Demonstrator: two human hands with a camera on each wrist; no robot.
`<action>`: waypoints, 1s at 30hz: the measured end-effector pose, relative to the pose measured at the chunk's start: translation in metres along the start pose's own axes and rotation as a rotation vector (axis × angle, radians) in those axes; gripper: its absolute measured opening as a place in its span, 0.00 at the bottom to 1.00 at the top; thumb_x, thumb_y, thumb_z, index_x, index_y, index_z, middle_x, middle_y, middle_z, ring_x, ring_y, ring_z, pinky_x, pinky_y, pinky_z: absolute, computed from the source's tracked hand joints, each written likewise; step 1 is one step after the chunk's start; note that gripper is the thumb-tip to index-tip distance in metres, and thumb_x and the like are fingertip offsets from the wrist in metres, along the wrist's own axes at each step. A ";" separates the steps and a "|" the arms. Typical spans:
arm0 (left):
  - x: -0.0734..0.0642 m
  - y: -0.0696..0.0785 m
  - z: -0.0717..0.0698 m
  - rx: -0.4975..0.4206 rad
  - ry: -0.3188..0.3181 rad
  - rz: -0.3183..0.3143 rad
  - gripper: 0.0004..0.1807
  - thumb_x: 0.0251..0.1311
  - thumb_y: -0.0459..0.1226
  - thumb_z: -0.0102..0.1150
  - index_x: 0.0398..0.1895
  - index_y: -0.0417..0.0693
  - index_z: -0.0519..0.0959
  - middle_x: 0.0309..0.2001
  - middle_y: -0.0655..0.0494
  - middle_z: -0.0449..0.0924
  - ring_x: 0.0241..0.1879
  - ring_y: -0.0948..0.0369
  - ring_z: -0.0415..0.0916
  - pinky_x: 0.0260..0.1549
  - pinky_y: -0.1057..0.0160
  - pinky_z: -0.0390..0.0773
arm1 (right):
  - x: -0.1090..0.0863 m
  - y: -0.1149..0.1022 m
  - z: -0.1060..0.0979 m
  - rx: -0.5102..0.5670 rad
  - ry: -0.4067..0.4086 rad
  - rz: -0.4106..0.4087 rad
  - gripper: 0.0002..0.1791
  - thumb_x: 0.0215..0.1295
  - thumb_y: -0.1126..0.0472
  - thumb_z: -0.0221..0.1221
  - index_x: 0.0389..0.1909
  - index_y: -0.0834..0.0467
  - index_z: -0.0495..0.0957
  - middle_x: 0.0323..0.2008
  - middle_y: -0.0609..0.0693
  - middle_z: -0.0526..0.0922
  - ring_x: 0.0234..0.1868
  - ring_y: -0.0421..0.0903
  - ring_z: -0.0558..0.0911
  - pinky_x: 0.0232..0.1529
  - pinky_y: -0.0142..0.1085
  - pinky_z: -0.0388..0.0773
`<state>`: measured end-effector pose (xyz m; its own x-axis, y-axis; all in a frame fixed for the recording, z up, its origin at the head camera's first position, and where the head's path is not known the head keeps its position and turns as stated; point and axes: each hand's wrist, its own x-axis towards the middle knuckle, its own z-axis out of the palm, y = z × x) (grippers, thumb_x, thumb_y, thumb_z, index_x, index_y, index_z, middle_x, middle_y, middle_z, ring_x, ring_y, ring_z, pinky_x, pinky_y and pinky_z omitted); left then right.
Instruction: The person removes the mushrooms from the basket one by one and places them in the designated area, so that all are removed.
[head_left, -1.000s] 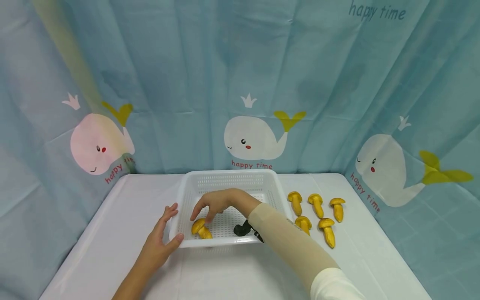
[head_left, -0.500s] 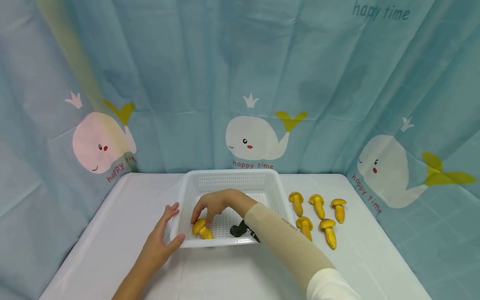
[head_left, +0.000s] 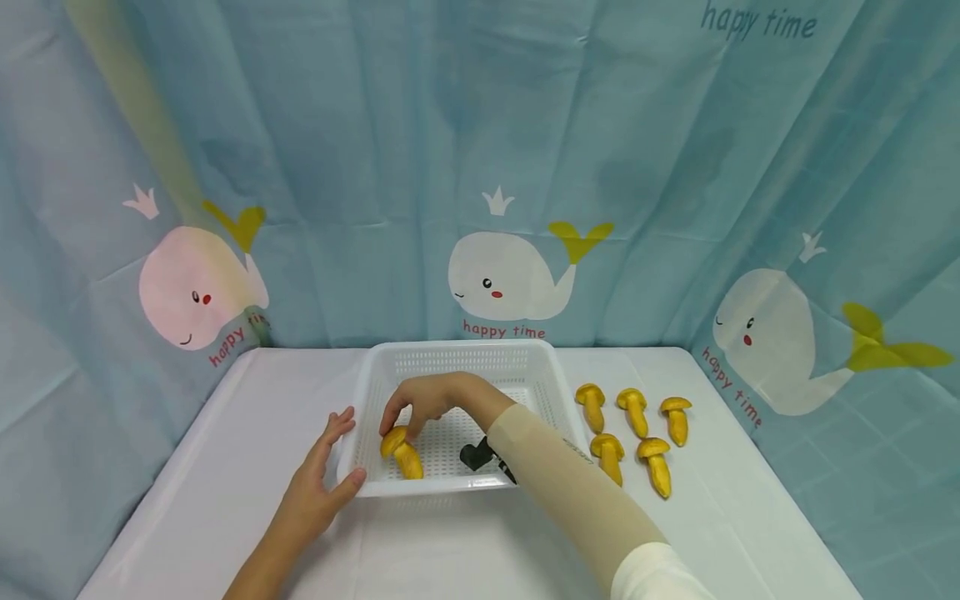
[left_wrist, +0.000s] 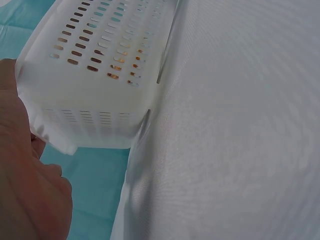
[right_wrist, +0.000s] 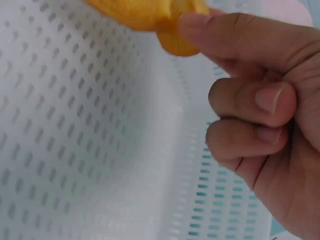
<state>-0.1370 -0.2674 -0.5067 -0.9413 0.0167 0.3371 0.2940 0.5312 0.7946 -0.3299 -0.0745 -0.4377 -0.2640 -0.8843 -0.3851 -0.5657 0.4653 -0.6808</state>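
Observation:
My right hand (head_left: 427,400) reaches into the white plastic basket (head_left: 465,483) and pinches a yellow mushroom (head_left: 407,460) by its cap, between thumb and forefinger. The stem slants down toward the basket's front wall. In the right wrist view the mushroom (right_wrist: 135,12) shows at the top, with thumb (right_wrist: 235,37) on it and the other fingers folded below. Against the basket's left side rests my left hand (head_left: 318,483), its fingers stretched out and the thumb at the front left corner. The left wrist view shows that hand (left_wrist: 30,175) beside the basket's perforated wall (left_wrist: 85,95).
Several more yellow mushrooms (head_left: 632,410) lie in two rows on the white table (head_left: 735,517), right of the basket. A small black object (head_left: 474,456) shows beneath my right wrist, over the basket floor. A blue whale-print curtain (head_left: 375,208) hangs behind and along the sides.
My right fingers have closed down onto the mushroom's cap, and it has risen slightly, its stem now pointing more downward. The left hand keeps its place at the basket.

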 end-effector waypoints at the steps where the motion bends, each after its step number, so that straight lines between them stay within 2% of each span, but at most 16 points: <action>1: 0.000 0.000 0.000 -0.001 0.000 0.002 0.40 0.62 0.36 0.69 0.76 0.57 0.63 0.81 0.59 0.55 0.82 0.52 0.40 0.67 0.23 0.53 | -0.001 -0.001 -0.001 -0.002 0.005 -0.012 0.21 0.61 0.68 0.70 0.53 0.47 0.87 0.51 0.34 0.84 0.54 0.46 0.78 0.38 0.29 0.81; 5: 0.000 -0.001 0.001 0.011 0.003 0.001 0.40 0.62 0.37 0.69 0.76 0.58 0.63 0.81 0.58 0.55 0.82 0.50 0.40 0.67 0.22 0.53 | -0.008 -0.004 -0.007 -0.035 0.037 -0.065 0.21 0.61 0.69 0.70 0.54 0.48 0.86 0.52 0.35 0.85 0.55 0.38 0.79 0.55 0.28 0.81; 10: 0.001 -0.001 0.001 0.025 0.001 -0.006 0.40 0.62 0.38 0.69 0.76 0.58 0.63 0.81 0.63 0.54 0.82 0.51 0.40 0.66 0.22 0.53 | -0.018 -0.007 -0.014 -0.071 0.085 -0.108 0.22 0.62 0.67 0.70 0.55 0.47 0.86 0.53 0.34 0.85 0.56 0.35 0.79 0.62 0.34 0.78; 12: 0.000 -0.001 0.001 0.034 0.007 0.004 0.40 0.62 0.38 0.69 0.76 0.57 0.63 0.81 0.63 0.54 0.82 0.54 0.40 0.76 0.37 0.53 | -0.024 -0.010 -0.017 -0.065 0.098 -0.122 0.22 0.62 0.68 0.69 0.56 0.48 0.85 0.53 0.34 0.85 0.57 0.35 0.79 0.63 0.36 0.78; 14: -0.001 -0.001 0.001 0.036 0.010 0.012 0.40 0.62 0.37 0.69 0.76 0.57 0.63 0.81 0.62 0.55 0.82 0.56 0.40 0.79 0.50 0.50 | -0.031 -0.014 -0.020 -0.071 0.112 -0.132 0.22 0.63 0.68 0.69 0.56 0.48 0.85 0.53 0.33 0.84 0.58 0.35 0.79 0.64 0.38 0.78; 17: -0.002 -0.001 0.002 0.036 0.013 0.014 0.40 0.62 0.37 0.69 0.76 0.57 0.63 0.81 0.62 0.55 0.82 0.59 0.40 0.79 0.51 0.48 | -0.040 -0.020 -0.024 -0.078 0.141 -0.142 0.21 0.63 0.67 0.68 0.56 0.46 0.85 0.53 0.32 0.84 0.61 0.37 0.78 0.62 0.37 0.80; 19: -0.002 -0.001 0.001 0.024 0.010 0.008 0.40 0.62 0.37 0.69 0.76 0.57 0.63 0.81 0.61 0.54 0.82 0.59 0.39 0.75 0.33 0.50 | -0.045 -0.022 -0.027 -0.080 0.158 -0.142 0.21 0.64 0.66 0.69 0.55 0.45 0.86 0.52 0.31 0.84 0.63 0.39 0.77 0.61 0.35 0.80; 21: -0.001 -0.001 0.001 0.020 0.010 0.005 0.40 0.62 0.37 0.69 0.76 0.57 0.63 0.81 0.61 0.54 0.83 0.59 0.38 0.68 0.23 0.51 | -0.050 -0.023 -0.029 -0.072 0.173 -0.148 0.20 0.64 0.66 0.68 0.55 0.44 0.86 0.52 0.31 0.84 0.63 0.40 0.77 0.59 0.34 0.81; 25: -0.001 -0.001 0.001 0.023 0.010 -0.001 0.39 0.62 0.38 0.69 0.76 0.57 0.63 0.81 0.57 0.54 0.83 0.61 0.38 0.67 0.23 0.51 | -0.060 -0.025 -0.031 -0.066 0.191 -0.149 0.20 0.65 0.65 0.67 0.56 0.44 0.85 0.53 0.31 0.84 0.63 0.37 0.77 0.61 0.35 0.79; 30: -0.002 -0.001 0.001 0.017 0.001 -0.010 0.39 0.63 0.39 0.69 0.76 0.58 0.63 0.81 0.56 0.54 0.81 0.71 0.36 0.68 0.23 0.51 | -0.075 -0.029 -0.033 -0.082 0.227 -0.144 0.21 0.66 0.64 0.66 0.57 0.42 0.84 0.55 0.30 0.83 0.61 0.33 0.77 0.63 0.40 0.79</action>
<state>-0.1358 -0.2666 -0.5084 -0.9440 0.0101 0.3298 0.2816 0.5458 0.7892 -0.3194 -0.0229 -0.3687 -0.3388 -0.9315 -0.1321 -0.6691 0.3373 -0.6622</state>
